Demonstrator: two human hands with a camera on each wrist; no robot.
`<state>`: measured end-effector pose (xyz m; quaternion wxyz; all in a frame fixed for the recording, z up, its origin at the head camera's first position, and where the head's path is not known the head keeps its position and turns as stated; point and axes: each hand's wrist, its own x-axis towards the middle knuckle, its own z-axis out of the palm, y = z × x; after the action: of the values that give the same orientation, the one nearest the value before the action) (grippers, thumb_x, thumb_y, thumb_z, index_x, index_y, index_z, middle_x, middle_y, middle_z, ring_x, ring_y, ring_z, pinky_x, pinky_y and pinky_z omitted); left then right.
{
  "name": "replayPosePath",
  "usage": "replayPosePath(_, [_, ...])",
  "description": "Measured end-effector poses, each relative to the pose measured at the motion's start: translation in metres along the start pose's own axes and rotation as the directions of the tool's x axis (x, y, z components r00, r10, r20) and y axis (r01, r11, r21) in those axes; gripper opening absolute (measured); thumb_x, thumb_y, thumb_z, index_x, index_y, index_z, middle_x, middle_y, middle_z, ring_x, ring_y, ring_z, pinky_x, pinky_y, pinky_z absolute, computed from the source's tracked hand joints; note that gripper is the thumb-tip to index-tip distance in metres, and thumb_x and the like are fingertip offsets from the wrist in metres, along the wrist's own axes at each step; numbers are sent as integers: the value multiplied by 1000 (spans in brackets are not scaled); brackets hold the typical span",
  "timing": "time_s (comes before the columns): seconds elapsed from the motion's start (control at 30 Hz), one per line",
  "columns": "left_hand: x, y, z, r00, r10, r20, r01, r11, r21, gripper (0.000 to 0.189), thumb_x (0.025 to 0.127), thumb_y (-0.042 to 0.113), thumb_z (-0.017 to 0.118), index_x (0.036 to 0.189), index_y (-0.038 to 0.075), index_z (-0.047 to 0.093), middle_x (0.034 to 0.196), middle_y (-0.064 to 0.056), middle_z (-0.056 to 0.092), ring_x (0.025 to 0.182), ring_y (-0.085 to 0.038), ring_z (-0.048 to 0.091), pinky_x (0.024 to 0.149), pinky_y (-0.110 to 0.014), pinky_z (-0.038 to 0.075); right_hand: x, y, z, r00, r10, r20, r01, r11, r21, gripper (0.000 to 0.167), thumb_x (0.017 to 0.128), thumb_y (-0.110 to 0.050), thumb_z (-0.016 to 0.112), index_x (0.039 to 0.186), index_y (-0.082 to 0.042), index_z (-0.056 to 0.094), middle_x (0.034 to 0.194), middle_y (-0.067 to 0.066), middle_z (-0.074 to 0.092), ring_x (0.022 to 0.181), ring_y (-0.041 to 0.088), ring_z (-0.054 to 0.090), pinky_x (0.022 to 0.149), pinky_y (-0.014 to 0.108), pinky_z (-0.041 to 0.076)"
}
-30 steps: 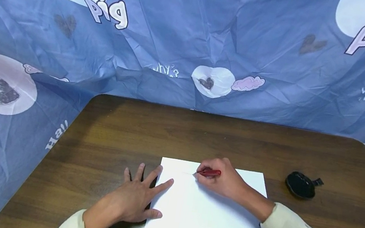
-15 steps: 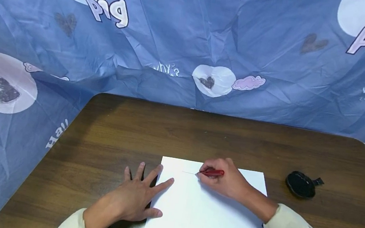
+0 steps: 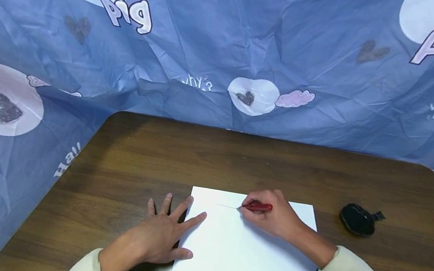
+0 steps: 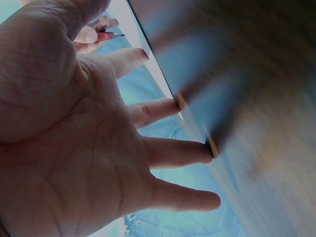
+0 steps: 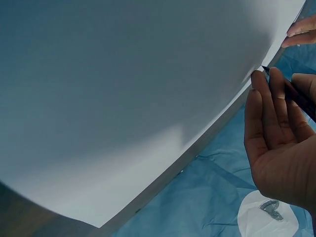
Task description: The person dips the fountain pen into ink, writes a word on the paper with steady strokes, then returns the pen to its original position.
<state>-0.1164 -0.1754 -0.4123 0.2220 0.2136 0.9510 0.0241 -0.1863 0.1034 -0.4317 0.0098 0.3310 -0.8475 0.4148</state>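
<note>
A white sheet of paper (image 3: 240,268) lies on the wooden table. Near its top edge, my right hand (image 3: 274,217) pinches a red pen (image 3: 262,207), the tip down at the end of a thin, faint line (image 3: 226,206). In the right wrist view the pen (image 5: 299,99) sits between thumb and fingers. My left hand (image 3: 161,234) rests with fingers spread over the paper's left edge, thumb and index finger on the sheet, the other fingers towards the wood. The left wrist view shows its palm (image 4: 74,143) and straight fingers.
A small round black object with a short tab (image 3: 357,219) lies on the table to the right of the paper. Behind the table's far edge hangs a blue printed cloth (image 3: 204,50), which also covers the left side. The brown tabletop (image 3: 214,158) extends behind the sheet.
My right hand has slid a little to the right with the pen, and the thin line behind its tip is longer. The left hand has stayed in place.
</note>
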Motion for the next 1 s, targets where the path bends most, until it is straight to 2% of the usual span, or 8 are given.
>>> replayPosePath(0.4, [0,0,2,1000,6,-6,-6,1000,2,81,88,67,58,158,42,25,166,-10,13,141,-59,17,99,-82,18,-2,1,-1,1000,9,-24,-10,999,-33,8,81,-8,80,80,-14,76,77,-10,71,67,3,62,62,24,53])
replayPosePath(0.7, [1,0,2,1000,10,-10,-10,1000,-13,81,88,66,60,157,41,25,166,-11,14,141,-59,17,98,-82,18,-5,0,-4,999,50,-5,-50,998,-36,4,82,-12,80,82,-13,76,78,-11,70,67,2,62,62,24,53])
replayPosePath(1.0, [2,-1,2,1000,6,-14,-6,1000,-8,82,88,67,60,157,42,25,165,-11,14,141,-59,17,98,-83,17,-7,2,-7,999,52,-14,-52,998,-45,4,82,-11,81,82,-13,77,78,-12,70,67,3,62,62,25,53])
